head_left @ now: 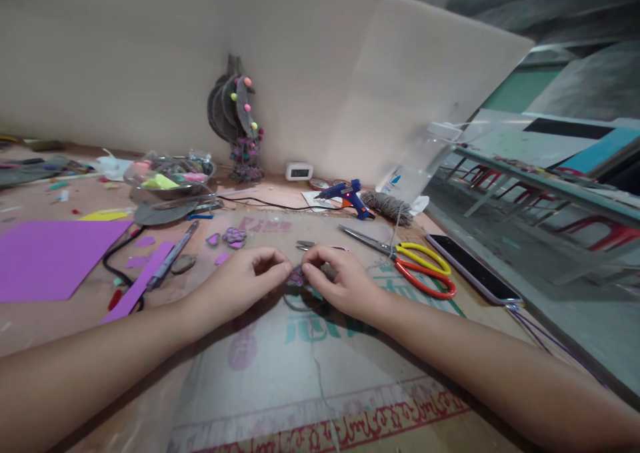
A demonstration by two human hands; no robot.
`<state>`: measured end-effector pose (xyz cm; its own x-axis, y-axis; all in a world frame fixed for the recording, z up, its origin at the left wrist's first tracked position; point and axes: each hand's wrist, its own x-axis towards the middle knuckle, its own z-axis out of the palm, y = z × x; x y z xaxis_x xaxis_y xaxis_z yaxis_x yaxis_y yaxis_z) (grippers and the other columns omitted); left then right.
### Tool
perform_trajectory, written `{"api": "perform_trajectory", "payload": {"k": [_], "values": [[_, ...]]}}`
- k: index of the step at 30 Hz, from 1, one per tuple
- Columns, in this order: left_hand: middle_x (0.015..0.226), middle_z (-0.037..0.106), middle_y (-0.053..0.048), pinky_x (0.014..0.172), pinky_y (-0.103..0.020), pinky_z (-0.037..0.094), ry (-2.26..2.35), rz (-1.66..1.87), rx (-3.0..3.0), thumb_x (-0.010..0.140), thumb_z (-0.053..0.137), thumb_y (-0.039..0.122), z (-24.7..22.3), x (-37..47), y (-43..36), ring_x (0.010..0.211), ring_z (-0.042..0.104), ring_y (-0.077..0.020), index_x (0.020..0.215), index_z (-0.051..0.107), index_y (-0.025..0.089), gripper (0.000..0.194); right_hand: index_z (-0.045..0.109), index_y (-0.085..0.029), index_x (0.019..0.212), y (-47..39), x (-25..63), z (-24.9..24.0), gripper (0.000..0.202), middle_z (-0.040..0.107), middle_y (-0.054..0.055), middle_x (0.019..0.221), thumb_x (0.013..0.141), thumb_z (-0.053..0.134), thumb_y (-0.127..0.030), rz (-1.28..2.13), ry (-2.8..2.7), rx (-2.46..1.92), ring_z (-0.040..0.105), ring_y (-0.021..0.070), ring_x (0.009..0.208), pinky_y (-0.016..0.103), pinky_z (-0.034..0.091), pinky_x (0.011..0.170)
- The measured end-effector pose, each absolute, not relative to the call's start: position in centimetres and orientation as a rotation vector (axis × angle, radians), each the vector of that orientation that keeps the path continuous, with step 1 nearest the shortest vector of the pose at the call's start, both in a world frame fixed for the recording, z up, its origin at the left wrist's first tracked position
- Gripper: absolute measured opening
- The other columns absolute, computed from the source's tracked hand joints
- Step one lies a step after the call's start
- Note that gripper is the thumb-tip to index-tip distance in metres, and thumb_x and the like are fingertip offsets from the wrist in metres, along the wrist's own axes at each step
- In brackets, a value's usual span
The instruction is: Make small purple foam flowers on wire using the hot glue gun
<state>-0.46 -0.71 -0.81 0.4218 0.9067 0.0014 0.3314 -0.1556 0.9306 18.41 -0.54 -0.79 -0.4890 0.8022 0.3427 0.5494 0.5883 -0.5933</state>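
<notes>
Between my two hands, low over the printed board (270, 386), is a small purple piece with a dark outline (296, 276), with a dark cord loop (303, 306) hanging below it. My left hand (255, 273) pinches at the piece's left side, thumb and forefinger together. From the right, my right hand (343, 279) closes its fingertips on the same piece. Just behind them lie small metal-tipped snips (306, 245), partly hidden by my right hand. Farther left sit a purple outlined flower (235, 237) and a small purple outlined piece (213, 239).
Red-and-yellow scissors (400, 249) and a phone (475, 268) lie to the right. Behind are a blue glue gun (347, 196), grey yarn (387, 207) and a small clock (299, 171). Purple sheet (55, 256), a pen (173, 256) and a filled bowl (170, 185) are left.
</notes>
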Motion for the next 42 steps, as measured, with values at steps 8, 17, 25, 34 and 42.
{"api": "perform_trajectory", "payload": {"k": [8,17,25,34,42], "values": [[0.057,0.049,0.005,0.047,-0.019,0.033,1.087,0.736,1.756,0.08,0.047,0.028,-0.73,-0.56,-0.63,0.051,0.043,-0.0092,0.069,0.055,0.018,0.016,0.053,-0.017,0.077,-0.46,18.44,-0.76,0.01,0.059,0.0,0.069,0.084,0.047,-0.021,0.552,-2.237,-1.069,0.052,0.0114,0.064,0.023,0.041,0.063],[0.06,0.053,0.004,0.048,-0.019,0.033,1.096,0.741,1.801,0.079,0.049,0.024,-0.73,-0.67,-0.82,0.052,0.045,-0.0094,0.071,0.057,0.018,0.013,0.053,-0.017,0.078,-0.48,18.43,-0.57,0.01,0.058,0.0,0.069,0.084,0.047,-0.021,0.568,-2.239,-1.079,0.052,0.0112,0.064,0.022,0.041,0.062],[0.061,0.052,0.004,0.049,-0.02,0.034,1.099,0.749,1.835,0.081,0.049,0.028,-0.8,-0.64,-0.89,0.054,0.046,-0.0095,0.071,0.056,0.018,0.017,0.057,-0.016,0.081,-0.58,18.49,-0.29,0.014,0.062,0.002,0.073,0.085,0.048,-0.024,0.652,-2.249,-1.069,0.055,0.0121,0.069,0.023,0.042,0.065],[0.064,0.052,0.003,0.049,-0.021,0.036,1.018,0.755,1.693,0.085,0.044,0.043,-1.17,-0.65,-0.73,0.055,0.047,-0.0114,0.081,0.058,0.018,0.028,0.057,-0.016,0.077,-0.55,18.31,-0.11,0.014,0.061,0.0,0.07,0.085,0.048,-0.024,0.713,-2.139,-1.144,0.054,0.0117,0.066,0.023,0.043,0.065],[0.066,0.056,0.002,0.052,-0.021,0.035,1.082,0.741,1.785,0.08,0.051,0.032,-0.65,-0.46,-0.99,0.058,0.049,-0.0122,0.075,0.057,0.018,0.016,0.057,-0.016,0.075,-0.55,18.54,-0.13,0.023,0.059,0.001,0.068,0.088,0.045,-0.031,0.833,-2.064,-1.135,0.054,0.0113,0.065,0.023,0.043,0.062]]}}
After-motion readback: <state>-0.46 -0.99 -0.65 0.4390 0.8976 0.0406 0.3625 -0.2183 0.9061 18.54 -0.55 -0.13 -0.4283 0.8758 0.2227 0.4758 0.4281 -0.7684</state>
